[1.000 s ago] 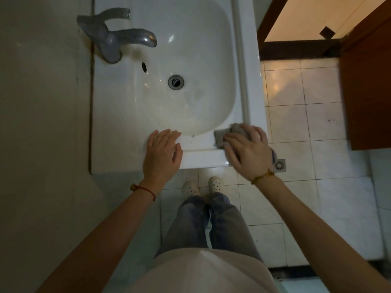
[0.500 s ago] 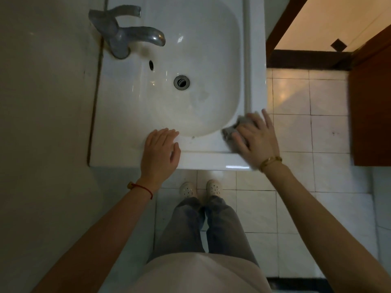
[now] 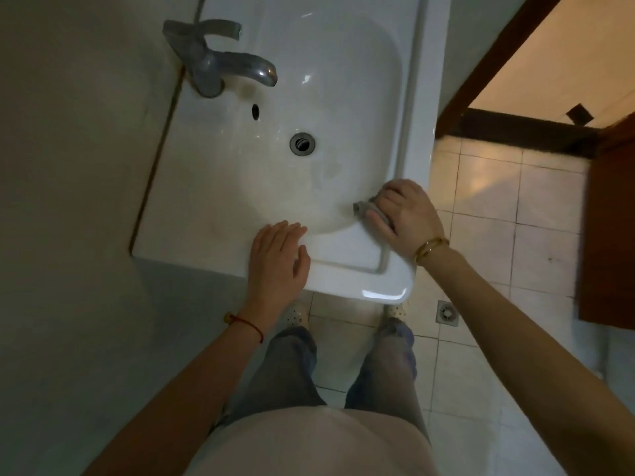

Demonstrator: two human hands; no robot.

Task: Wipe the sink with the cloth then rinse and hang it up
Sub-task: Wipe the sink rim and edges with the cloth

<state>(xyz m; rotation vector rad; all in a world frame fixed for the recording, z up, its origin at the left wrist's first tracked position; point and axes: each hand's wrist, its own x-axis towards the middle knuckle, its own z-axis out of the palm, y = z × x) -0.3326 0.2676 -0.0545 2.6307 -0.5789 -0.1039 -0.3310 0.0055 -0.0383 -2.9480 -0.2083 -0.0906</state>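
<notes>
we look down on a white ceramic sink point(image 3: 220, 201), our landmark for everything here; its far end runs off the top of the frame, and its left edge meets a dim wall whose surface is hard to make out. right of the sink lies a pale tiled floor point(image 3: 488, 207), partly hidden by our arms and legs, with a brown cabinet point(image 3: 608, 235) cut off at the right edge. below the sink's near rim we see our jeans and two pale clogs, the left one half hidden by our wrist. at the sink's back left stands a grey metal faucet point(image 3: 213, 68), its spout reaching over the basin. our left hand point(image 3: 276, 261) lies flat on the near rim, fingers loose and together, holding nothing, thumb over the front edge. our right hand point(image 3: 405, 214) presses on the sink's near right corner, fingers curled down around the grey cloth point(image 3: 366, 209); most of the cloth is hidden under the palm, only a bunched end showing at the basin's slope. in the basin's middle sits the round drain point(image 3: 302, 143), with a small dark overflow hole point(image 3: 255, 112) between it and the faucet. right of the sink's front corner a small square floor drain point(image 3: 447, 312) sits in the tiles.
</notes>
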